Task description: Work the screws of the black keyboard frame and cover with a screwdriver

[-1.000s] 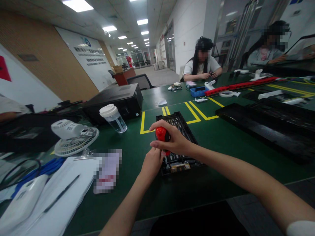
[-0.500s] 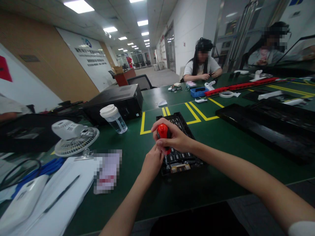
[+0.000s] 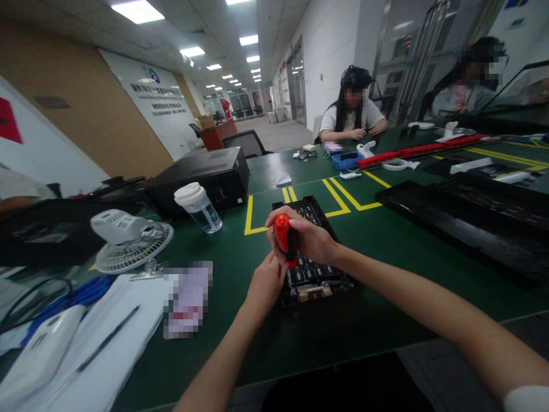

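Black slotted casing (image 3: 317, 272) lies on a green tabletop (image 3: 369, 236), a left hand (image 3: 266, 280) at its left edge, grip unclear, and a right hand (image 3: 315, 243) wrapped around a red-and-black screwdriver (image 3: 282, 228). Screw-driving appears under way, next calling for steady alignment; bare tabletop flanks the casing, yellow tape (image 3: 293, 194) beyond.

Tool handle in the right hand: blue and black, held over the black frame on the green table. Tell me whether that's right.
Not quite: the colour is wrong. The head view shows that the tool handle in the right hand is red and black, held over the black frame on the green table.
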The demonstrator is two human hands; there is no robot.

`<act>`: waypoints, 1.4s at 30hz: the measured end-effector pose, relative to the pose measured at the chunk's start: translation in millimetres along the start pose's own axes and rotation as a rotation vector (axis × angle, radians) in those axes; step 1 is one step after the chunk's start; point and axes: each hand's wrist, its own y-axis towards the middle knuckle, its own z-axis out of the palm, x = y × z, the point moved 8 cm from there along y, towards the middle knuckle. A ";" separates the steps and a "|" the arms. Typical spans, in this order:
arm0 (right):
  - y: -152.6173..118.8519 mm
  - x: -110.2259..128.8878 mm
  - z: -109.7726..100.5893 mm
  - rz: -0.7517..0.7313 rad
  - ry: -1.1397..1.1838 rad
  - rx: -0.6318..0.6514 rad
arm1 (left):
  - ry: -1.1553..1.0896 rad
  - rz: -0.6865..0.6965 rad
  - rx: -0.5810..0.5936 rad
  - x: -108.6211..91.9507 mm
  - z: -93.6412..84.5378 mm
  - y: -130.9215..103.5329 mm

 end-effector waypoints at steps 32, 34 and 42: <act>-5.4 5.1 3.3 0.016 -0.106 -0.014 | 0.004 -0.039 0.039 4.6 3.8 0.1; -5.4 6.7 3.9 0.005 -0.119 -0.015 | -0.004 -0.036 0.040 4.8 4.3 0.1; -6.5 6.0 2.3 -0.007 -0.148 -0.024 | -0.015 -0.044 0.050 5.5 5.4 0.2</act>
